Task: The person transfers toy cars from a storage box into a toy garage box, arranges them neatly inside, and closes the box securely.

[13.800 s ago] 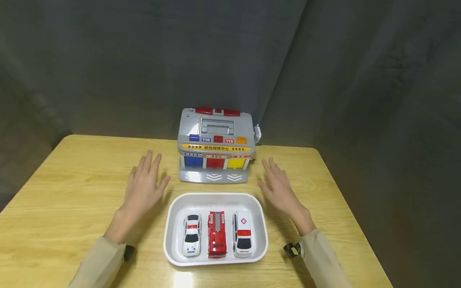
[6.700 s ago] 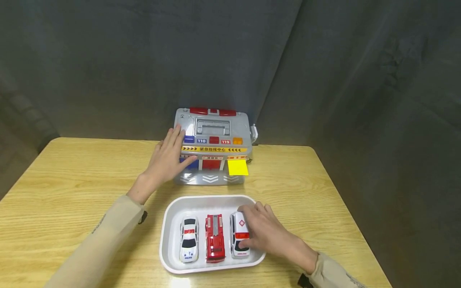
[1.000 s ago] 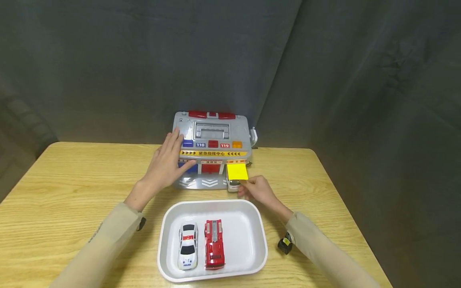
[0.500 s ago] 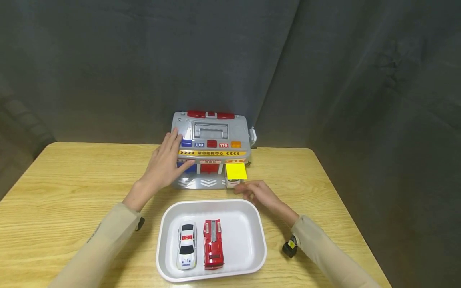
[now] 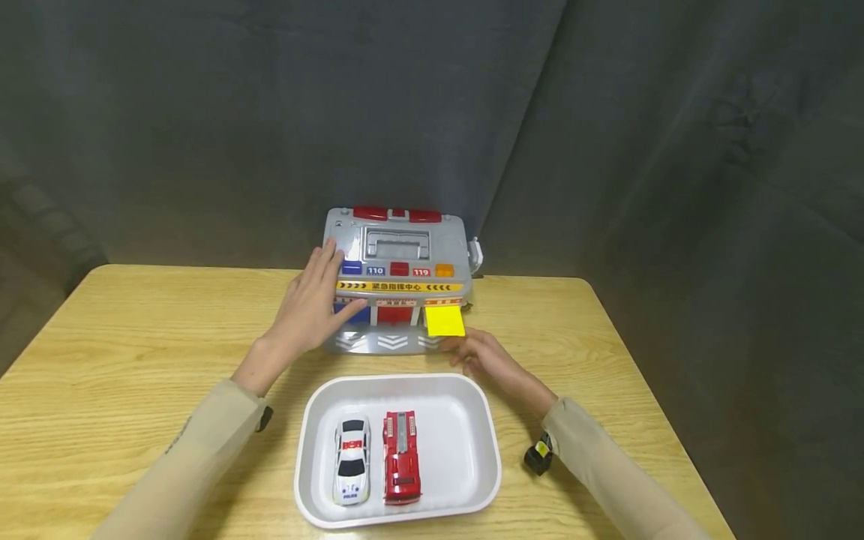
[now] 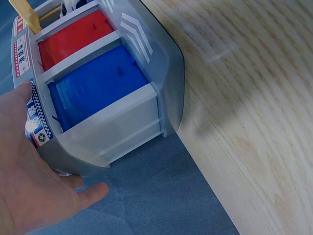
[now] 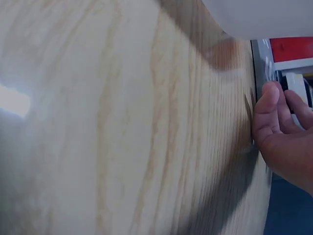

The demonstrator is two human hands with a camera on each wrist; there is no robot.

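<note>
Steadying the toy station (image 5: 398,259) with flat left-hand fingers (image 5: 324,266), right-hand fingers (image 7: 270,100) touch the ambulance (image 7: 297,82), loosely bent.

Head cam high, facing down-forward, wrist cams close — all share toy garage (image 5: 398,281).

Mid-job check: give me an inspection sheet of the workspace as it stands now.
Surface: wooden table, bare around the toys.
Job's things: toy garage at the back, yellow door raised, red and blue doors down; an ambulance sits in the yellow bay. Tray holds police car and fire truck.
Clutter: nothing seen.
Grippers: left hand rests flat on the garage's left end; right hand, fingers curled, touches the ambulance at the yellow bay.
Cables: nothing seen.
Surroundings: dark grey curtain behind.
</note>
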